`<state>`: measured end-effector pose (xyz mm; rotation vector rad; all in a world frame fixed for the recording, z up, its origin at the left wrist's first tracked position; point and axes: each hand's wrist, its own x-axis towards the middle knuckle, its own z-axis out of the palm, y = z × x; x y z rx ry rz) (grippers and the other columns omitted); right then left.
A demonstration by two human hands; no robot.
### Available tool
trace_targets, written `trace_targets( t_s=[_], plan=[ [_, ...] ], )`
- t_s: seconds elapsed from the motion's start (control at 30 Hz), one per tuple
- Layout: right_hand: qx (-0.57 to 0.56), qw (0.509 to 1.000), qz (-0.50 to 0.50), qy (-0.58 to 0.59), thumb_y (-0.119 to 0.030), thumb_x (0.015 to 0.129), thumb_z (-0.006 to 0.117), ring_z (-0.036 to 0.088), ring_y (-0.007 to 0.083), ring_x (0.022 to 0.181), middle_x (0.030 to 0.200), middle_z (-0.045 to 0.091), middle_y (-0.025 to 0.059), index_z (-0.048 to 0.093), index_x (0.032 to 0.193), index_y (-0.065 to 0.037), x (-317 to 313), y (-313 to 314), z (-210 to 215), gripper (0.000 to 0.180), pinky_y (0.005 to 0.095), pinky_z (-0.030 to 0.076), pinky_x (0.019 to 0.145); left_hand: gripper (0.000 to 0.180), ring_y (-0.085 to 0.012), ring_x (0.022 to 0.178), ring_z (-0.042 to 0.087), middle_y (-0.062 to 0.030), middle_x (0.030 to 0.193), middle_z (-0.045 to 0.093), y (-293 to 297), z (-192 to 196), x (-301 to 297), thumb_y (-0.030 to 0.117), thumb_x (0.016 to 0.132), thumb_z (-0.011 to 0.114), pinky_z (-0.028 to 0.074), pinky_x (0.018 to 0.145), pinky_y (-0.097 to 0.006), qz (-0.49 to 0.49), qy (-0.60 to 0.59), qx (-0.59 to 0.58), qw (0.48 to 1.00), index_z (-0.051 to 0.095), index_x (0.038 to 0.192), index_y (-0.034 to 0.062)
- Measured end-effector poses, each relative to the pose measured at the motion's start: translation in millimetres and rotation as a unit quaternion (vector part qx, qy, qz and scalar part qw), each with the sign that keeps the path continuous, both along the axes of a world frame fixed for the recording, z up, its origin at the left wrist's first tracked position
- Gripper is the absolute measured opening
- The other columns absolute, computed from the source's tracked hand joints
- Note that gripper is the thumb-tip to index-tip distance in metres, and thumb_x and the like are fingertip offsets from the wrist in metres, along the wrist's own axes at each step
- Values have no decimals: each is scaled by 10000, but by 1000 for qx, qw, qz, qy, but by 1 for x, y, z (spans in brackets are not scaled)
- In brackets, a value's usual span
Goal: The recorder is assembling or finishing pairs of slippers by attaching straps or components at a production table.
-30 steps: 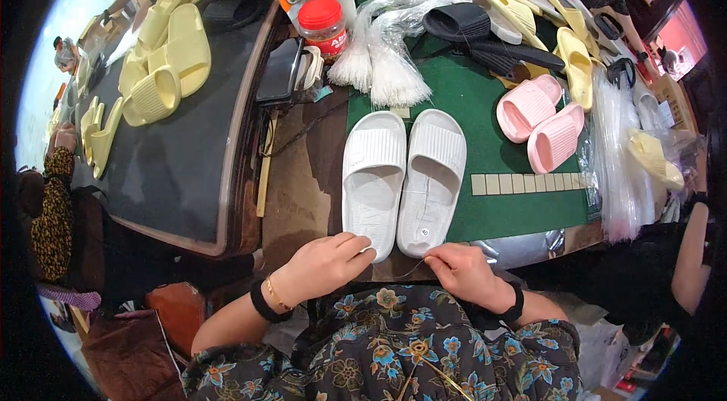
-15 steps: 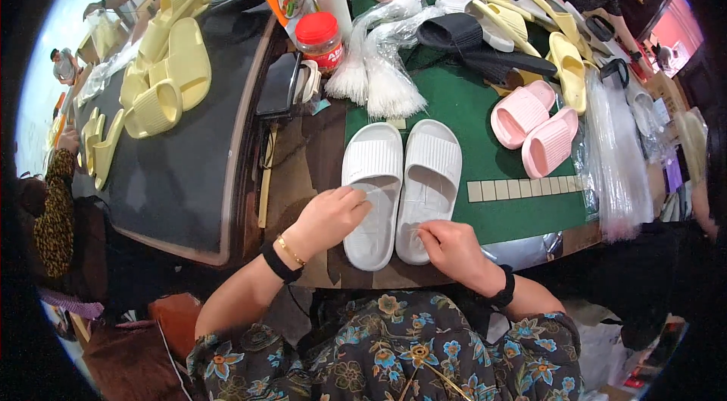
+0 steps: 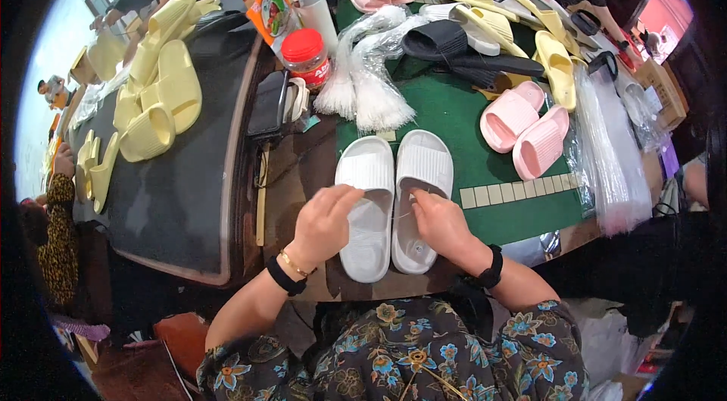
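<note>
A pair of white slide sandals lies side by side at the table's near edge, toes away from me. My left hand [image 3: 329,221] is over the left white sandal [image 3: 365,257], its fingers pinched at the strap's opening; what they hold is too small to make out. Above the right white sandal [image 3: 425,162], my right hand [image 3: 441,225] pinches a thin clear plastic strand [image 3: 402,213] just behind the strap. Just beyond the sandals lie bundles of similar clear strands [image 3: 376,98] in plastic wrap.
Pink slides [image 3: 525,130] and a ruler-like strip of pale squares [image 3: 519,191] lie right on the green mat [image 3: 485,228]. Black slides [image 3: 462,53], yellow slides [image 3: 556,71] and clear bags [image 3: 615,166] lie beyond. A red-lidded jar [image 3: 306,60] stands left. Co-workers sit around.
Both hands have moved inward to the strap openings, the right one up and away from the right sandal's heel. My view has shifted slightly. The sandals remain side by side.
</note>
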<state>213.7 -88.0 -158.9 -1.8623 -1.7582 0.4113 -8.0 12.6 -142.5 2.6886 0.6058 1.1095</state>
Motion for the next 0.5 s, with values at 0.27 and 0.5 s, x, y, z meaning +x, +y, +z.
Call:
trace_targets(
  t_s=[0.27, 0.5],
  plan=[
    [-49, 998, -17, -21, -71, 891, 489, 628, 451, 774, 953, 613, 238, 441, 1323, -27, -5, -2, 7, 437, 529, 521, 663, 316, -382, 875, 651, -236, 912, 669, 65, -25, 15, 244, 871, 622, 506, 763, -414, 213, 7, -283, 935, 679, 997, -40],
    [-29, 999, -10, -34, -20, 839, 493, 643, 436, 752, 928, 593, 237, 379, 1383, -23, 1, -17, 16, 556, 509, 536, 652, 427, -336, 750, 686, -211, 765, 680, 98, -25, 31, 398, 838, 641, 520, 703, -392, 245, 102, -343, 901, 715, 869, -22]
  ],
)
